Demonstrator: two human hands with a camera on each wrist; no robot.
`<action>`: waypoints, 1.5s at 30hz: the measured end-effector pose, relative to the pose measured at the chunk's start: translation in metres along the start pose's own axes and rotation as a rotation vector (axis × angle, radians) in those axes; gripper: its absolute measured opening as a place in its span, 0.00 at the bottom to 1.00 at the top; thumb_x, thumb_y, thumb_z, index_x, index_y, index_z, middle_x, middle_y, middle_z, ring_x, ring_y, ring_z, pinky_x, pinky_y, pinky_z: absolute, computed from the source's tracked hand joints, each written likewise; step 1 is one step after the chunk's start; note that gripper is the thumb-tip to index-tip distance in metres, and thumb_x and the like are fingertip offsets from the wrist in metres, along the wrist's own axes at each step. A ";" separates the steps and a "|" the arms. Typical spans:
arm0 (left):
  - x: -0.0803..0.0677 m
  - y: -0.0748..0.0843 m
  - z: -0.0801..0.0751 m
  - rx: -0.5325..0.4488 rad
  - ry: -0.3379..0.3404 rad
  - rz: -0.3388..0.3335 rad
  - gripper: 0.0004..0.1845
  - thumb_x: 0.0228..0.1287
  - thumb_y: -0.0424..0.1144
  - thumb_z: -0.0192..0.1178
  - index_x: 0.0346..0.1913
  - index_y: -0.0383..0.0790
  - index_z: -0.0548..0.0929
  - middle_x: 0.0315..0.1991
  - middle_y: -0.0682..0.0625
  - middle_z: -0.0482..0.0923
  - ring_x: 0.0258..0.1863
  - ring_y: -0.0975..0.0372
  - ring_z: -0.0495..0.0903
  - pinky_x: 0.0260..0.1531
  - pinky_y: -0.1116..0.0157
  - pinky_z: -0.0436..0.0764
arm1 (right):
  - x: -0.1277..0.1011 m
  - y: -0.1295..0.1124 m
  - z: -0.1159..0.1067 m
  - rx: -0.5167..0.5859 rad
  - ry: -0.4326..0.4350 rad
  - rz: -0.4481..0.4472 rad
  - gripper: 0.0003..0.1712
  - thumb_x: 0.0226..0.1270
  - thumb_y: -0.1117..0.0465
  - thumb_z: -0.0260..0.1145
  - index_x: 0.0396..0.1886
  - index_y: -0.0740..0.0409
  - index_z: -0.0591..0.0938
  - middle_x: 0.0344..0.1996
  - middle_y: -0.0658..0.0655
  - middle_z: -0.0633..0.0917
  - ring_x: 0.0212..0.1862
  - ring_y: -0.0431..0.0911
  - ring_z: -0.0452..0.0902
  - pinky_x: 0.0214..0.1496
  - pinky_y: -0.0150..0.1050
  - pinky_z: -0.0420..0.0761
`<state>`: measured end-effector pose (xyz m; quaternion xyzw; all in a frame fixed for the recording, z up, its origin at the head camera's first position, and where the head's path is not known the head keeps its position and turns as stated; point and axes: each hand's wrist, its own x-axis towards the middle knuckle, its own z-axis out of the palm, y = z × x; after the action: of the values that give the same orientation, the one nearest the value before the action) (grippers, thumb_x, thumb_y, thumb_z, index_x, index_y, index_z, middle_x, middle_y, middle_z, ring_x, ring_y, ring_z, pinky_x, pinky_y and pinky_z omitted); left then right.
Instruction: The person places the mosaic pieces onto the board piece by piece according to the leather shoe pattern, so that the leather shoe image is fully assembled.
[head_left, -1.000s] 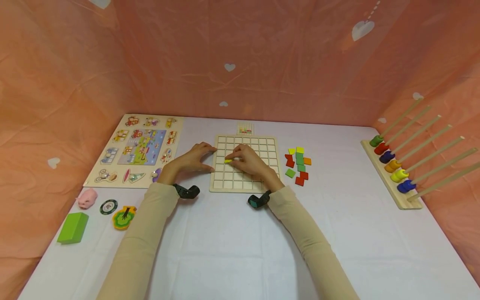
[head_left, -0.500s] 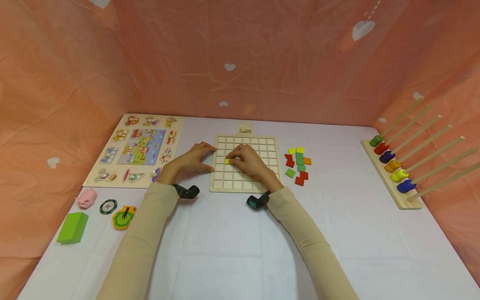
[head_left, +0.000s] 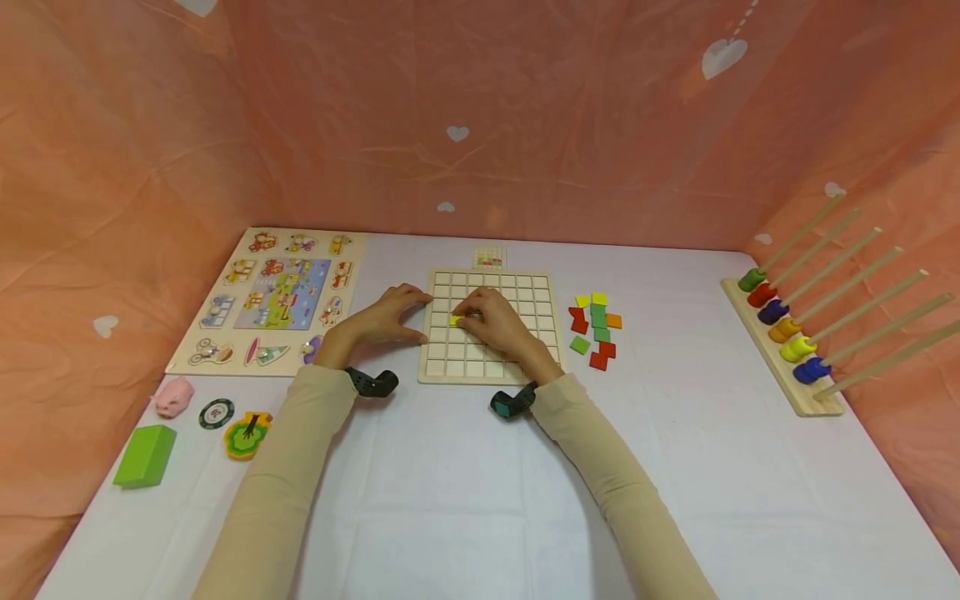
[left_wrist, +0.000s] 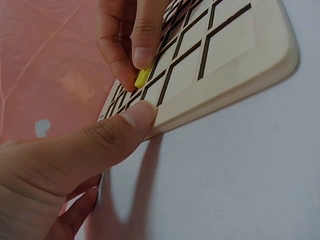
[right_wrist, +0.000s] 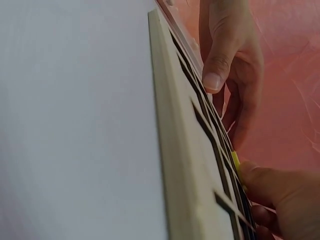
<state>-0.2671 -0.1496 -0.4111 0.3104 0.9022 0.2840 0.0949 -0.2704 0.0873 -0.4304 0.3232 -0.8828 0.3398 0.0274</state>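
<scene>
Above white table (head_left: 435, 517), R hand (head_left: 497, 323) pinches yellow tile (head_left: 454, 320) btwn thumb & fingers, at 2nd col. from left of wooden grid board (head_left: 467, 352); can't tell if seated. L hand (head_left: 384, 315), thumb & fingers spread apart, grips nothing, tips touching board's L edge. Loose tiles (head_left: 598, 317) lie near board's R edge.

You are facing a wrinkled, reddish-pink back drape (head_left: 570, 108) at 12 o'clock, where pale hearts (head_left: 724, 57) are dotting the fabric. A left drape (head_left: 90, 225) is hanging at 10 o'clock, glowing more orange in the soft light, and a right drape (head_left: 892, 100) is closing the 2 o'clock side. A white cloth (head_left: 435, 492) is covering the table before you, its fold creases showing toward 6 o'clock.
</scene>
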 end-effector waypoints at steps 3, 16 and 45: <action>0.000 -0.002 0.001 -0.022 0.005 0.015 0.37 0.52 0.43 0.69 0.63 0.29 0.67 0.60 0.33 0.62 0.61 0.42 0.58 0.64 0.47 0.55 | 0.000 0.000 -0.003 -0.003 -0.021 -0.020 0.11 0.63 0.61 0.64 0.43 0.58 0.85 0.40 0.55 0.80 0.45 0.47 0.72 0.49 0.40 0.72; 0.001 -0.007 0.004 -0.034 0.019 0.030 0.38 0.51 0.43 0.69 0.62 0.28 0.68 0.59 0.32 0.63 0.60 0.42 0.58 0.64 0.47 0.54 | -0.027 0.035 -0.058 0.058 0.140 0.081 0.15 0.64 0.63 0.63 0.49 0.65 0.81 0.45 0.63 0.79 0.47 0.54 0.73 0.48 0.45 0.78; 0.001 -0.002 -0.001 -0.010 -0.026 -0.022 0.38 0.52 0.41 0.69 0.64 0.30 0.66 0.61 0.34 0.61 0.63 0.44 0.57 0.65 0.48 0.55 | -0.072 0.077 -0.102 -0.260 0.247 0.517 0.16 0.60 0.57 0.65 0.42 0.66 0.83 0.37 0.66 0.80 0.40 0.56 0.74 0.42 0.51 0.75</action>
<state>-0.2691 -0.1506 -0.4115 0.3037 0.9028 0.2834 0.1113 -0.2762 0.2332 -0.4159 0.0380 -0.9618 0.2564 0.0883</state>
